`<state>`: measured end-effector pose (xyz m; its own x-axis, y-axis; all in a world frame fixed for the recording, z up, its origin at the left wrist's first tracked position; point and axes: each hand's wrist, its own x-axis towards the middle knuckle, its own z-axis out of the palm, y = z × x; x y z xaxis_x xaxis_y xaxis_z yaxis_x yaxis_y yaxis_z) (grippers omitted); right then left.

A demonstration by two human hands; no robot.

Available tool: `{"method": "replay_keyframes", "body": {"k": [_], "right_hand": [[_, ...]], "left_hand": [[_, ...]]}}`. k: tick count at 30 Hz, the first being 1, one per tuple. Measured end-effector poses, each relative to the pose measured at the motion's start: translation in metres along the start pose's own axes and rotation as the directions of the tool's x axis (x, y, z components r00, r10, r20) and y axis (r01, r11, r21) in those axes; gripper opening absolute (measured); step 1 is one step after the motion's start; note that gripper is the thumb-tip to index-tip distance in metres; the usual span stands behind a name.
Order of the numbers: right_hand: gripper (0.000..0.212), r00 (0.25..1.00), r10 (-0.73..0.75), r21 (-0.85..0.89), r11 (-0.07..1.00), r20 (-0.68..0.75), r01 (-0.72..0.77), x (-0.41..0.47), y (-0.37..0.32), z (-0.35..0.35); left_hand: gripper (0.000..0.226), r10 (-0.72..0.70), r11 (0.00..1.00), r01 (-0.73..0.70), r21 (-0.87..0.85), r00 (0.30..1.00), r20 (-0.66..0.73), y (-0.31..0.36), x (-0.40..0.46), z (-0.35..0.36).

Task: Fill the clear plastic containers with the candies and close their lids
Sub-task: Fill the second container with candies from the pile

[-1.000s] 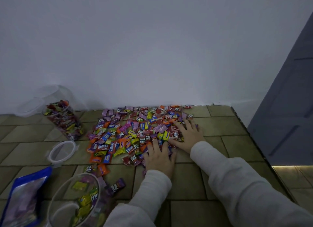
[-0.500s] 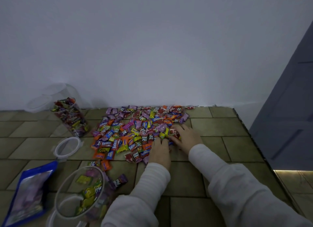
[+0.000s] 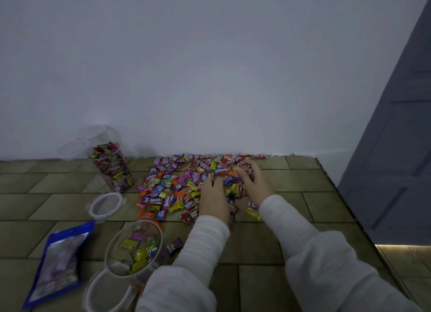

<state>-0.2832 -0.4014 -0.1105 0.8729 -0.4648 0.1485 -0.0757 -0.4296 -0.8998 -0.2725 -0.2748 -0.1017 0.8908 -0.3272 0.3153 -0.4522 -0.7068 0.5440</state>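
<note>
- The left hand (image 3: 214, 198) lies palm down on the near right part of the candy pile (image 3: 186, 183); its fingertips are buried among the wrappers, so whether they pinch anything cannot be told
- The right hand (image 3: 255, 180) sits just beside it at the pile's right edge, fingers curled down round a bunch of candies; what lies under the palm is hidden
- Both forearms in pale ribbed sleeves (image 3: 314, 253) are cut off by the lower edge and cover some of the tiled floor (image 3: 268, 241)
- Most wrappers are too small or blurred to read; a few show "Relaxa" and "Fruit Plus"
- The pile spreads over the floor right up to the white wall (image 3: 210, 67)
- A near container (image 3: 134, 248), clear and lying tilted with its mouth toward the camera, holds a few candies; its bottom is blurred and partly behind the left sleeve
- A clear lid ring (image 3: 106, 288) lies just below it, partly cut off
- A far container (image 3: 112, 167) stands by the wall, left of the pile, almost full, its lid hinged open behind it
- Another clear lid (image 3: 106, 204) lies flat between the two containers
- A blue bag (image 3: 59, 265) lies flat at lower left
- One stray candy (image 3: 173, 246) lies beside the near container
- A grey door (image 3: 396, 148) fills the right side
</note>
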Motion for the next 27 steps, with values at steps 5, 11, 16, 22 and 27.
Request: {"method": "replay_keyframes", "body": {"k": [5, 11, 16, 22, 27], "right_hand": [[0.032, 0.998, 0.025, 0.226, 0.974, -0.055, -0.012, -0.013, -0.027, 0.004], [0.025, 0.996, 0.044, 0.442, 0.897, -0.08, -0.004, -0.03, -0.064, 0.008], [0.023, 0.998, 0.031, 0.53, 0.848, -0.048, 0.0, -0.052, -0.101, 0.03], [0.028, 1.0, 0.011, 0.589, 0.808, 0.02, -0.021, -0.078, -0.133, 0.07], [0.012, 0.999, 0.044, 0.668, 0.743, 0.007, -0.037, -0.097, -0.148, 0.1]], "left_hand": [[0.039, 0.022, 0.996, -0.029, -0.079, 0.995, -0.094, 0.011, -0.002, -0.028], [0.027, 0.043, 0.976, -0.091, -0.196, 0.97, -0.239, 0.015, -0.01, -0.073], [0.025, 0.002, 0.957, -0.093, -0.276, 0.95, -0.312, -0.001, -0.017, -0.118], [0.021, 0.01, 0.943, -0.13, -0.307, 0.932, -0.363, -0.036, -0.025, -0.158], [0.019, -0.042, 0.915, -0.111, -0.387, 0.929, -0.367, -0.073, -0.038, -0.175]]}}
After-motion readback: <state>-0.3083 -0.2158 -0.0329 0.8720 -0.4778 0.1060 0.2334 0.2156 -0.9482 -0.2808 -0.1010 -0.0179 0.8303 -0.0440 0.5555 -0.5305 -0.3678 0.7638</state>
